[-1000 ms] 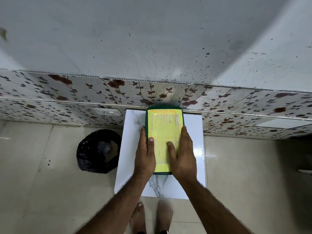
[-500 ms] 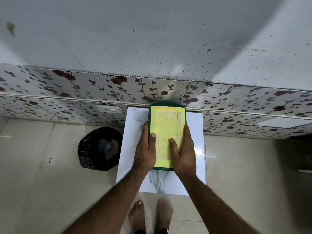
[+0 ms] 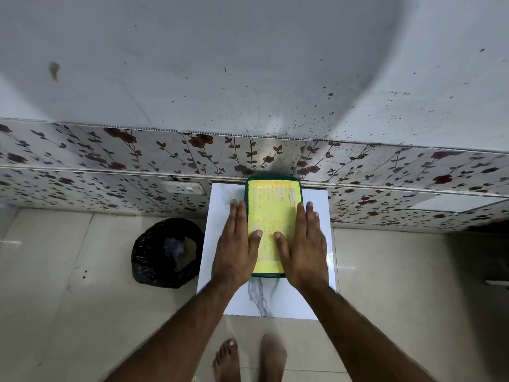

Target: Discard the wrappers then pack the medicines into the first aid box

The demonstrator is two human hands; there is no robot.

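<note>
One first aid box (image 3: 272,208) lies closed on the white marble-veined counter (image 3: 316,271), its far end against the flower-patterned wall tiles (image 3: 137,153). The box is dark green, and a single yellow label (image 3: 271,216) printed in orange covers nearly all of its lid. Two bare hands flank it. The left hand (image 3: 237,249) lies flat along the box's left side, fingers straight and together pointing toward the wall, with its thumb (image 3: 254,235) resting on the yellow label. The right hand (image 3: 304,249) mirrors it on the right side, fingers extended and its thumb (image 3: 281,239) also on the label, so the two thumbs sit near each other on the lid without touching. Neither hand is clenched; both are spread open and pressed against the box, one per side. No medicines or wrappers show on the counter. One bin lined with a black bag (image 3: 168,253) stands on the floor (image 3: 68,285) just left of the counter, with some grey and brownish items inside that are too indistinct to name. One white switch plate (image 3: 183,187) sits on the tiled wall left of the box. Two bare feet (image 3: 249,359) show on the floor below the counter's near edge, between the two forearms.
</note>
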